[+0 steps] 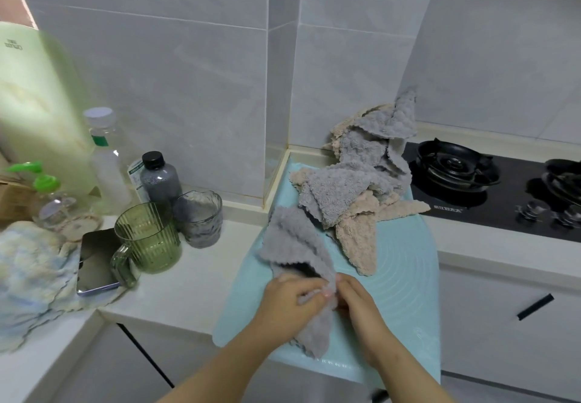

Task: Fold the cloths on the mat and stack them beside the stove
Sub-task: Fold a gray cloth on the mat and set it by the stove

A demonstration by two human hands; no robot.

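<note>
A light blue mat (405,283) lies on the counter and overhangs its front edge. Over its near part, my left hand (290,300) and my right hand (356,305) both grip one crumpled grey cloth (295,245), fingers curled round its bunched middle, while its end hangs down toward the mat's front. A loose heap of grey and beige cloths (355,188) covers the far end of the mat and leans against the wall corner. The black gas stove (465,195) sits just right of the heap.
Left of the mat stand a green ribbed cup (149,239), a glass tumbler (199,218), a dark bottle (158,176), a clear bottle (105,157), a phone (94,261) and a pale blue towel (31,273). Stove knobs (550,214) face the counter front.
</note>
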